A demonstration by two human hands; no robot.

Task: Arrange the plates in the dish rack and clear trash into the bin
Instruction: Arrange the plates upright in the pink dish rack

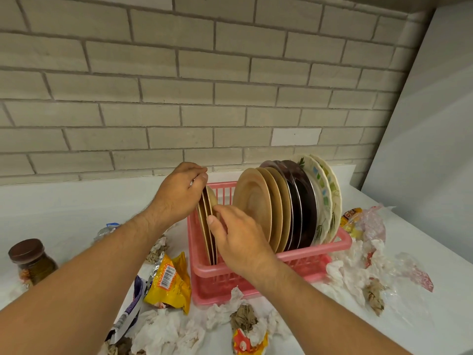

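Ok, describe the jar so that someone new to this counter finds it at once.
Start at the pink dish rack in the middle of the white counter and look far left, past the left forearm. There a small glass jar stands upright. Its round dark brown lid sets it apart from the crumpled wrappers and tissues lying around.

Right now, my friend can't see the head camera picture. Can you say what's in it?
The left hand and right hand hold a few brown plates upright at the left end of a pink dish rack, beside a row of other plates. Crumpled tissues, a yellow wrapper and a jar sit around it on the white counter.
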